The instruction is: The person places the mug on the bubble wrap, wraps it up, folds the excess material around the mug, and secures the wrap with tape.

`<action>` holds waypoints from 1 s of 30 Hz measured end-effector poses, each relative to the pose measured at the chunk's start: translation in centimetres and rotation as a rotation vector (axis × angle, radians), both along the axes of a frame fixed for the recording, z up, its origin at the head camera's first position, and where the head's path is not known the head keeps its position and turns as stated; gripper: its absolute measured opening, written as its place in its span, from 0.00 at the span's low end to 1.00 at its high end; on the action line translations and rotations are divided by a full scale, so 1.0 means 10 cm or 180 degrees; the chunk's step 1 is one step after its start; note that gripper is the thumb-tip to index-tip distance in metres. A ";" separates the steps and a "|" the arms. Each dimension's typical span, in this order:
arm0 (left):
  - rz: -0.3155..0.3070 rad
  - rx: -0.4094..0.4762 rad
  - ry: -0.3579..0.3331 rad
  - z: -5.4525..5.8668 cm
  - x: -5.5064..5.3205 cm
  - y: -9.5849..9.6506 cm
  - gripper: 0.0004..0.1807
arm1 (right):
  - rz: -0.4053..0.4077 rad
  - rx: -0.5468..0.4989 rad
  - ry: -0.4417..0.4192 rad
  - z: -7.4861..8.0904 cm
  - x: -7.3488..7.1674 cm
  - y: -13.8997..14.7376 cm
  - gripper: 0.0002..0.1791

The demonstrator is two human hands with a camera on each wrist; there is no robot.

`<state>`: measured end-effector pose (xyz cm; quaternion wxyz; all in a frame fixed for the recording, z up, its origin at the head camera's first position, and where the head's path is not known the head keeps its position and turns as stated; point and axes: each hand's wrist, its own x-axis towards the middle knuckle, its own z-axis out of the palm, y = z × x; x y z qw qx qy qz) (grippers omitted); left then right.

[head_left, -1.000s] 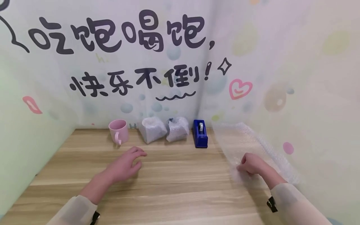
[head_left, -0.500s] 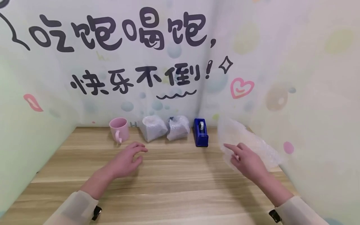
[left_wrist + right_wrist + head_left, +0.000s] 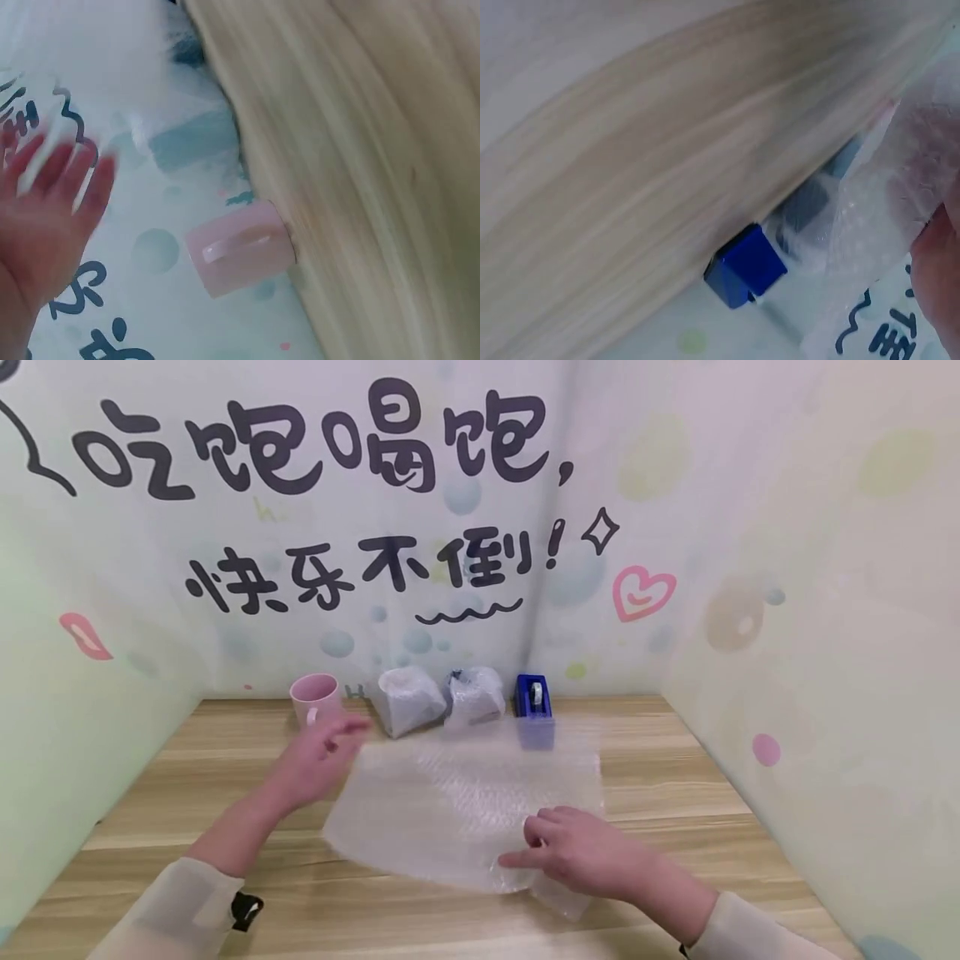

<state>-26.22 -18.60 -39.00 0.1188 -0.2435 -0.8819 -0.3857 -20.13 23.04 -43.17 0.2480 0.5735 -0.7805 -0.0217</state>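
Observation:
A clear sheet of bubble wrap (image 3: 450, 802) spreads over the middle of the table in the head view. My right hand (image 3: 581, 852) pinches it near its front right part, index finger stretched along the sheet. In the right wrist view the bubble wrap (image 3: 862, 217) hangs beside that hand (image 3: 939, 262). My left hand (image 3: 311, 768) is raised at the sheet's left edge, holding nothing; its fingers are spread in the left wrist view. A pink mug (image 3: 315, 690) stands behind it, its lower part covered by the fingers in the head view.
Two bubble-wrapped bundles (image 3: 408, 706) stand side by side along the back wall. Right of them is a blue tape dispenser (image 3: 533, 689), its front seen through the sheet. Walls (image 3: 847, 693) close in the wooden table (image 3: 697, 827) at the back and both sides.
My right hand has drawn the bubble wrap from the table's right side leftward to the middle and toward me. The left hand has shifted slightly left and up, toward the mug.

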 end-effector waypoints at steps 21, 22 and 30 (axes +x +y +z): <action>-0.0796 -0.1607 -0.1117 -0.43 0.28 0.01 0.60 | -0.1930 0.0421 -0.2975 -0.06 -0.42 0.12 0.65; -0.0799 -0.1603 -0.1128 -0.43 0.28 0.01 0.59 | -0.1938 0.0411 -0.2975 -0.05 -0.42 0.12 0.65; -0.0836 -0.1593 -0.1089 -0.42 0.25 -0.01 0.59 | -0.2036 0.0486 -0.2869 -0.02 -0.39 0.08 0.65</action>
